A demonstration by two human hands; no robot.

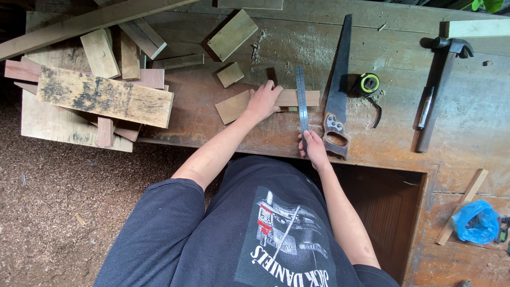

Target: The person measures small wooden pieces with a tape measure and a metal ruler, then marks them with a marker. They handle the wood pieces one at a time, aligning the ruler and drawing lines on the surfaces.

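Sawdust-strewn and scarred, the wooden workbench [467, 117] carries a flat wooden board [234, 106] near its front edge. The person's left hand [263, 101] presses flat on it, fingers spread, hiding its middle. A steel ruler [301, 95] crosses the board's right end; the right hand [313, 148] pinches its near end, which the fingers cover. Just right lie a handsaw [338, 79] and tape measure [368, 83]; a hammer [441, 79] lies farther off, offcuts [101, 95] piled left.

One handsaw [338, 85], one steel ruler [302, 98], one tape measure [367, 83], one hammer [443, 79], one marker [425, 108], one blue bag [476, 221].
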